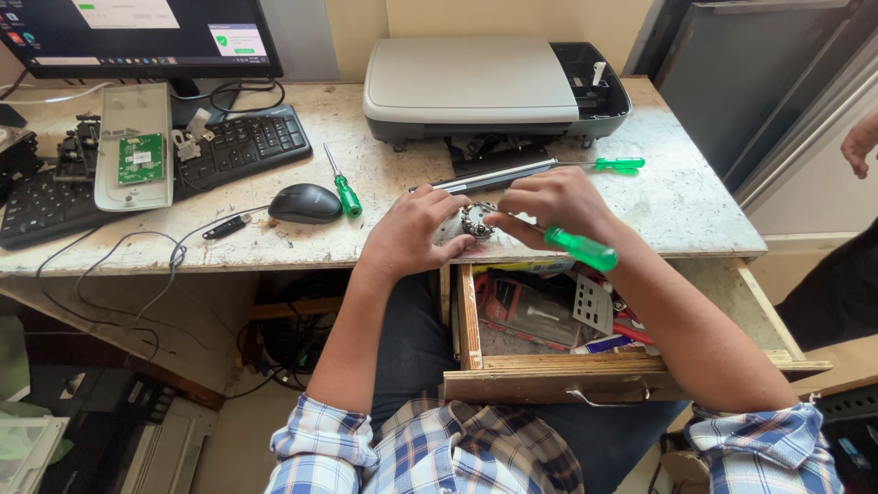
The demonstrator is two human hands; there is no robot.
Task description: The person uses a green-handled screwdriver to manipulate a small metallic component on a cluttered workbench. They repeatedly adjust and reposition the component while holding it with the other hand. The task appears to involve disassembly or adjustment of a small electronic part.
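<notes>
My left hand [409,230] and my right hand [551,206] meet at the table's front edge around a small round metal part [476,220] with a ring of beads or gears. The left fingers pinch the part. My right hand grips a green-handled screwdriver [580,247], its tip pointing at the part and its handle sticking out to the right. A long grey strip [494,177] lies just behind both hands.
A grey printer [476,84] stands at the back. Two more green screwdrivers [346,191] [615,164], a black mouse [305,203], a keyboard [240,144], a circuit board panel [137,157] lie about. An open wooden drawer [549,366] holds tools. Another person's hand [860,142] is far right.
</notes>
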